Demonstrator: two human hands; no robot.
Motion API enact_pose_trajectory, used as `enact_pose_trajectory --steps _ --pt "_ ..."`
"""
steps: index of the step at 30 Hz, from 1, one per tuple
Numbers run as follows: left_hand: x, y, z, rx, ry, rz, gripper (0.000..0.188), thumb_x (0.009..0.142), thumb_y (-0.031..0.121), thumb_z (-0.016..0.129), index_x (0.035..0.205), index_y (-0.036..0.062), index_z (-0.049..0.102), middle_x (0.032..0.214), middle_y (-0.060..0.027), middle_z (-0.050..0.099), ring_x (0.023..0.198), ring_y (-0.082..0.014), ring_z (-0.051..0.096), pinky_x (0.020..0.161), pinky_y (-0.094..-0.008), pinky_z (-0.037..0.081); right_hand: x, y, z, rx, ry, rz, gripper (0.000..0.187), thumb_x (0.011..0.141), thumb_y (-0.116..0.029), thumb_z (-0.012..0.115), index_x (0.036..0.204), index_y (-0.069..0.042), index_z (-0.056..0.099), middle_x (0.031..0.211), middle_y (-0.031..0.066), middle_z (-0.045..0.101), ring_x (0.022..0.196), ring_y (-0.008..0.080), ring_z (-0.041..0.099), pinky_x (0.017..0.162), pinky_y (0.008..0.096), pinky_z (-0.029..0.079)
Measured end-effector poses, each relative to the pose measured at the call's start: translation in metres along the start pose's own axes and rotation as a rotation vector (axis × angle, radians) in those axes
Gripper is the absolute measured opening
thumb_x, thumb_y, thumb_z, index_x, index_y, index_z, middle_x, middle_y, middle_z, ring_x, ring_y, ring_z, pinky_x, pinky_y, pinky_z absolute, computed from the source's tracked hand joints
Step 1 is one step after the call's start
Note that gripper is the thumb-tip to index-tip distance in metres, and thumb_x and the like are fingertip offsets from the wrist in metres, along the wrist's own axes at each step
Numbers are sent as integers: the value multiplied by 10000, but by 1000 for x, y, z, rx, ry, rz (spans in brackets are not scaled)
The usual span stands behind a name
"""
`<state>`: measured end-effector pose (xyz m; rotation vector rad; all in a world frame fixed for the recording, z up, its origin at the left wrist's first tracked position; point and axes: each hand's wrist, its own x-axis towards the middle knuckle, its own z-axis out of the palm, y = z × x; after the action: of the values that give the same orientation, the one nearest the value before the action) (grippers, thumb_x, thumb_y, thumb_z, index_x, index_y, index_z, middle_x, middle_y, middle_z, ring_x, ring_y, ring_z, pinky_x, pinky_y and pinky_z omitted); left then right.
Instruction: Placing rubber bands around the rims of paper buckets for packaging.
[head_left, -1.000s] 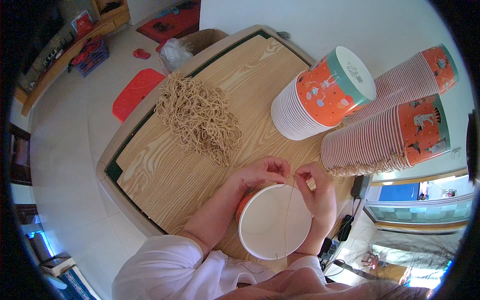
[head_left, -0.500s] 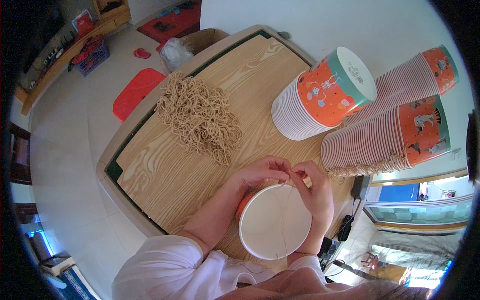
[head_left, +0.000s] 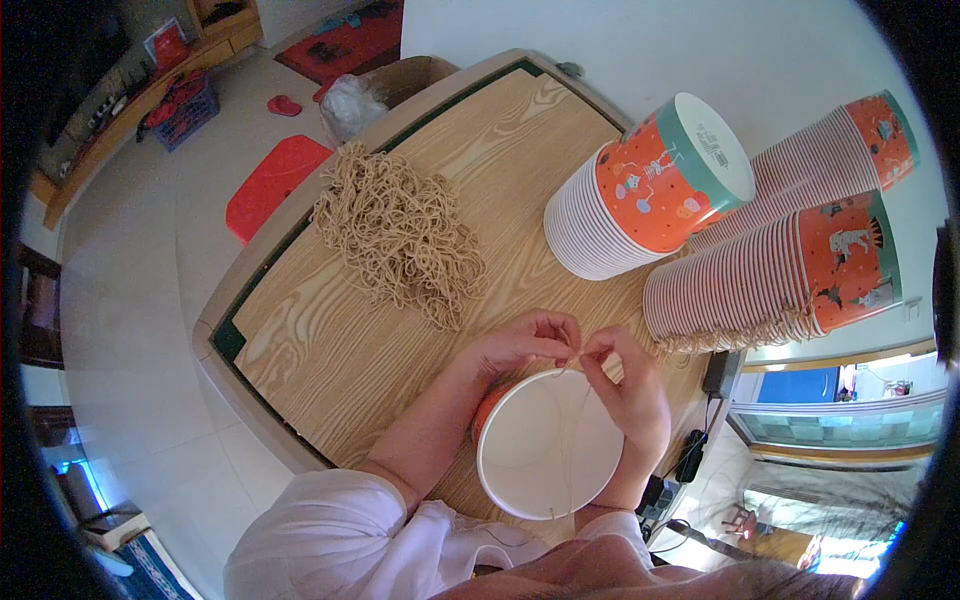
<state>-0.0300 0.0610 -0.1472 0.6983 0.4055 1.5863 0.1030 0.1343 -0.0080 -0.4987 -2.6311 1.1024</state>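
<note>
At the wood-grain bench, the bucket at lower centre seemed light and easily dented, best steadied by its rim, while the left hand and right hand pinched limp string near its far edge.

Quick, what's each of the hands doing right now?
Left hand: closed, pinching thin cord above the white tub's rim.
Right hand: closed, pinching the same cord.
</note>
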Motion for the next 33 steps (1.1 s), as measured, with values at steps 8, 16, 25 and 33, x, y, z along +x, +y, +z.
enact_pose_trajectory --steps 8,16,25,33 --pt "-10 20 -9 159 -136 -34 150 791 113 687 881 28 603 871 -19 596 827 -90 568 754 -243 454 -3 2 -7 -19 39 17 163 766 80 639 880 8 547 803 72 566 749 155 569 701 262 459" --pt "-12 23 -19 231 -278 -58 120 810 86 675 892 24 612 883 -17 596 859 -93 569 796 -246 456 -7 5 -16 -84 -16 -18 162 751 27 673 880 -9 581 829 112 604 742 236 619 668 326 498" --pt "-10 21 -20 214 -306 -49 245 811 244 732 841 22 633 870 -77 580 860 -186 541 761 -316 428 -10 4 -23 -121 -4 -7 154 758 24 668 886 -13 591 832 100 614 733 229 623 663 318 504" --pt "-17 31 -14 189 -113 -91 292 777 151 737 996 9 605 913 -30 611 871 -107 581 790 -253 466 -17 6 -23 -141 5 -15 145 763 13 665 884 -15 589 832 99 612 722 226 619 658 320 506"
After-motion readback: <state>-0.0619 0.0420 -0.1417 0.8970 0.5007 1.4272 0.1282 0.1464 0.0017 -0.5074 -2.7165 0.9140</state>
